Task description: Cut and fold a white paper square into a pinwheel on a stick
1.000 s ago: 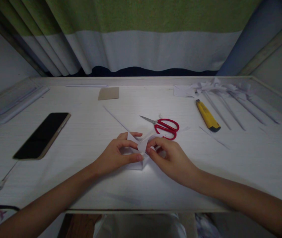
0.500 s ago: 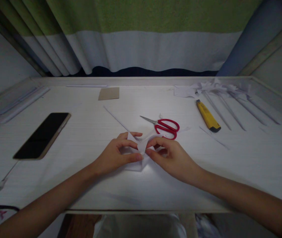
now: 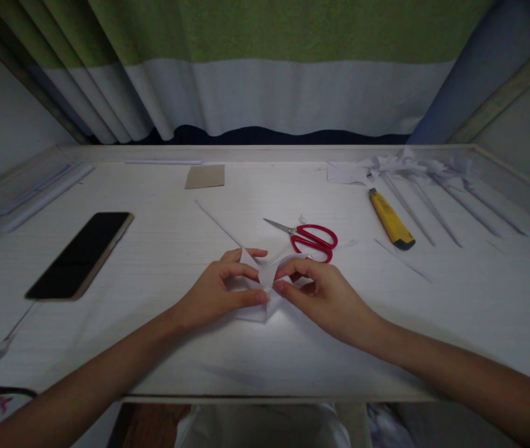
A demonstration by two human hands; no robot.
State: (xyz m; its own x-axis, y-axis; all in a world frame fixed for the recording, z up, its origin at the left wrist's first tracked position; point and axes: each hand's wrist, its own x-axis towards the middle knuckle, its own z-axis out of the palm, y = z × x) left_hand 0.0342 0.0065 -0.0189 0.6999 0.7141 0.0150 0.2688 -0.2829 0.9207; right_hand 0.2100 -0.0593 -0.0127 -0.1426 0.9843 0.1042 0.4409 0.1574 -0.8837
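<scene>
A small piece of white folded paper (image 3: 259, 311) lies on the white table (image 3: 153, 261) near its front edge. My left hand (image 3: 221, 289) pinches its left side between thumb and forefinger. My right hand (image 3: 323, 295) pinches a raised flap of the same paper from the right. The two thumbs almost meet over the middle of the paper. Much of the paper is hidden under my fingers.
Red-handled scissors (image 3: 309, 236) lie just behind my right hand. A yellow utility knife (image 3: 390, 219) and several rolled paper sticks (image 3: 433, 199) lie at the back right. A black phone (image 3: 81, 254) lies at the left, a brown card (image 3: 204, 177) at the back, a thin paper stick (image 3: 218, 224) in the middle.
My right hand has shifted very slightly on the paper flap. Everything else stays where it was.
</scene>
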